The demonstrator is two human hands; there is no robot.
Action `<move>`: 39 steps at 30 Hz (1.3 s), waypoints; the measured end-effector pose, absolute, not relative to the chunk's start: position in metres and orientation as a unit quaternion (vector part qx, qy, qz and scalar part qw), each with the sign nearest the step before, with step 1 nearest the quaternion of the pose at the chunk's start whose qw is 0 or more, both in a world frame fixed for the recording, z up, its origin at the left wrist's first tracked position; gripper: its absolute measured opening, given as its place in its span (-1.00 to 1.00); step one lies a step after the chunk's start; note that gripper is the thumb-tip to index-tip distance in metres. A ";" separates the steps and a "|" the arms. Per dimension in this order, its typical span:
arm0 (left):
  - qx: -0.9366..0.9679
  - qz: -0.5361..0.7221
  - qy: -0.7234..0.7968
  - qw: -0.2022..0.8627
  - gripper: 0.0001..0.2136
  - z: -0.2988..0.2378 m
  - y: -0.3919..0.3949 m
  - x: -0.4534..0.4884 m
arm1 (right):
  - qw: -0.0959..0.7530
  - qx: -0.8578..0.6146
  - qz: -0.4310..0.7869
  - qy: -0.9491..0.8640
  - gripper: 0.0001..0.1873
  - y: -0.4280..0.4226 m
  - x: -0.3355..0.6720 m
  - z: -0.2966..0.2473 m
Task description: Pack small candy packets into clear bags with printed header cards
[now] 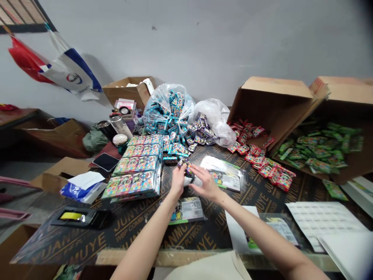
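Over the middle of the table, my left hand (178,178) pinches a small purple packet (189,168). The fingers of my right hand (206,183) close on the same packet from the other side. Something pale beneath my fingers is partly hidden. Just beyond my hands lies a pile of purple packets (202,130), next to blue packets (176,107) spilling from a clear bag. A flat printed pouch (190,209) rests below my wrists, and more pouches (229,179) lie right of my right hand. To the left stand stacked filled packs (136,165) with rows of coloured packets.
Red packets (271,171) spill from a tipped carton (271,89); green packets (317,149) fill another at the right. Sheets of white labels (323,219) lie front right. A tape dispenser (78,217), a phone (105,161) and tumblers (118,125) occupy the left side.
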State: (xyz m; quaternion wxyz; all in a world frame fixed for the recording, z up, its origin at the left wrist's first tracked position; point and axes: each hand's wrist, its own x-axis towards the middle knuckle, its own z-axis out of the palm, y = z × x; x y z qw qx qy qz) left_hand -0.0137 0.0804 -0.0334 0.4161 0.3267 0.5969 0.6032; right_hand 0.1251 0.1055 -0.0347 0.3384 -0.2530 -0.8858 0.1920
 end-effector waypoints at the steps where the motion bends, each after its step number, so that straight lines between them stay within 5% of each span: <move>1: 0.323 0.596 0.592 0.436 -0.65 -0.034 0.076 -0.018 | 0.326 -0.256 0.182 -0.892 -0.28 0.104 0.131 -0.030; 5: 0.337 0.542 0.552 0.537 -0.71 -0.029 0.051 -0.020 | 0.285 -0.238 0.199 -0.907 -0.06 0.098 0.155 -0.012; 10: 0.381 0.478 0.504 0.610 -0.65 -0.029 0.022 -0.008 | 0.285 -0.206 0.254 -0.901 -0.13 0.084 0.175 -0.014; 12: 0.475 0.435 0.524 0.557 -0.58 -0.037 0.011 -0.012 | 0.292 -0.264 0.229 -0.890 -0.16 0.080 0.185 -0.022; 17: 0.740 0.215 0.597 0.223 -0.11 -0.071 -0.017 -0.026 | 0.234 -0.347 0.177 -0.891 -0.17 0.071 0.209 -0.053; 19: 0.759 0.181 0.600 0.177 -0.09 -0.079 -0.023 -0.028 | 0.213 -0.347 0.177 -0.896 -0.12 0.066 0.213 -0.064; 29: 0.778 0.201 0.556 0.212 -0.09 -0.059 -0.024 -0.036 | 0.195 -0.279 0.323 -0.883 0.04 0.059 0.221 -0.064; 39: 0.730 0.268 0.578 0.247 -0.10 -0.062 -0.022 -0.025 | 0.230 -0.296 0.262 -0.889 0.08 0.058 0.217 -0.058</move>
